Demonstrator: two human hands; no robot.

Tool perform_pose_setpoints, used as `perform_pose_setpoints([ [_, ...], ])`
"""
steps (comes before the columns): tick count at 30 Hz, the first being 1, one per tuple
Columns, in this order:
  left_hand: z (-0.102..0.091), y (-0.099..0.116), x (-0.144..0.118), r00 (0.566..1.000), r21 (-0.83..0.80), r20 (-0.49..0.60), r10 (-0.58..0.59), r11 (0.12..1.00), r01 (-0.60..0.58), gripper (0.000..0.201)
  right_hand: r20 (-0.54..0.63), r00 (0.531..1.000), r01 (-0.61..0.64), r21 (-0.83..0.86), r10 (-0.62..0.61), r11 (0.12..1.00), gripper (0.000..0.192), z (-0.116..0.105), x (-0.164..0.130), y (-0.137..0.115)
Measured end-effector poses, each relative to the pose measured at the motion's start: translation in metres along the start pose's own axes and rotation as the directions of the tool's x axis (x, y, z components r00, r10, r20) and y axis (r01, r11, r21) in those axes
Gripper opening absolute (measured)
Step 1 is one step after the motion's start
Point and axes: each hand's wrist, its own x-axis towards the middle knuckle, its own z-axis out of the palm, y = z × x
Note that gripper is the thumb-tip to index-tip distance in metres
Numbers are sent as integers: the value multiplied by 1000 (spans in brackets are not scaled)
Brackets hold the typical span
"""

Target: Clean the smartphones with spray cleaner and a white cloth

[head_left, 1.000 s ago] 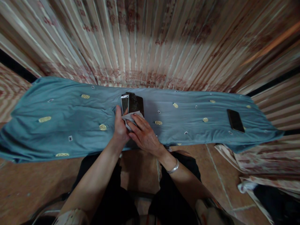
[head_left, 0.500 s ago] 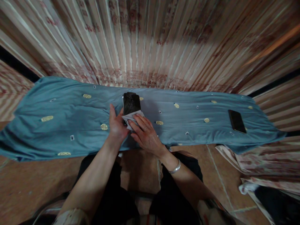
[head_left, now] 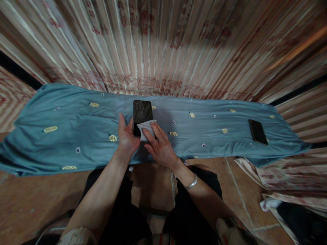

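Observation:
A black phone (head_left: pixel 142 112) lies screen-up on the blue cloth (head_left: pixel 76 132), just in front of me. My left hand (head_left: pixel 126 136) steadies the phone's lower left edge with its thumb and fingers. My right hand (head_left: pixel 159 144) presses a small white wipe (head_left: pixel 146 128) against the lower part of the screen with its fingertips. A silver bangle sits on my right wrist.
A second black phone (head_left: pixel 257 131) lies on the blue cloth far to the right. A pleated patterned curtain (head_left: pixel 163 51) hangs behind. Patterned fabric (head_left: pixel 281 177) is heaped on the tiled floor at the right. My dark-trousered knees sit below the cloth's near edge.
The phone, held tilted up a second ago, now lies flat on the cloth. A white phone seen behind it earlier no longer shows. The wipe has moved onto the screen.

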Motion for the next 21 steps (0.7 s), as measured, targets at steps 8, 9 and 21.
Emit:
perform_pose_setpoints([
  [8,-7,-7,6,999,81,32,28,996,-30,72,-39,999,-16,-3,16,1000,51,-1,1,4],
  [9,-6,-8,6,999,87,30,26,996,-28,71,-42,999,-13,-6,13,1000,51,-2,1,5],
  [21,-7,-18,3,995,78,85,-46,996,39,66,-61,993,-99,24,100,995,53,-4,3,22],
])
